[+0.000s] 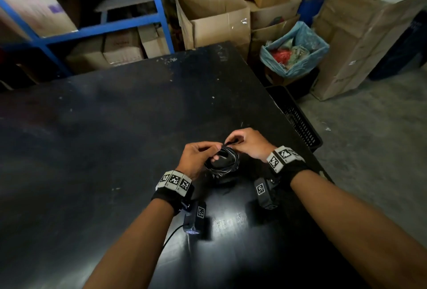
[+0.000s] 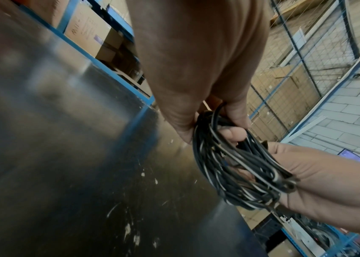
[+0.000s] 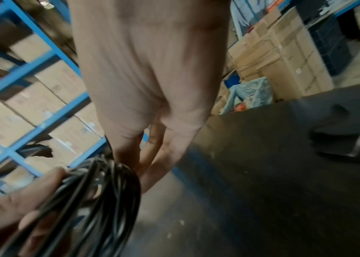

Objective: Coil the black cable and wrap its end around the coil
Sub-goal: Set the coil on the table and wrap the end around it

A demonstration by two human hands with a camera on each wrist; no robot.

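The black cable (image 1: pixel 223 161) is wound into a small coil held just above the black table (image 1: pixel 115 138), near its right side. My left hand (image 1: pixel 216 152) grips the coil's left side, thumb and fingers curled round the strands (image 2: pixel 236 161). My right hand (image 1: pixel 231 142) is at the coil's top right and pinches the cable's end against the bundle. In the left wrist view the left hand (image 2: pixel 218 121) clamps the coil's top, and the right hand (image 2: pixel 328 182) lies behind its lower part. In the blurred right wrist view the right hand (image 3: pixel 135 165) reaches down beside the coil (image 3: pixel 99 196).
Blue metal shelving (image 1: pixel 97 27) with cardboard boxes stands behind the table on the left. An open carton (image 1: pixel 215 15) and a bin lined with a blue bag (image 1: pixel 295 50) sit behind the far right corner. A black plastic crate (image 1: pixel 298 117) hugs the table's right edge.
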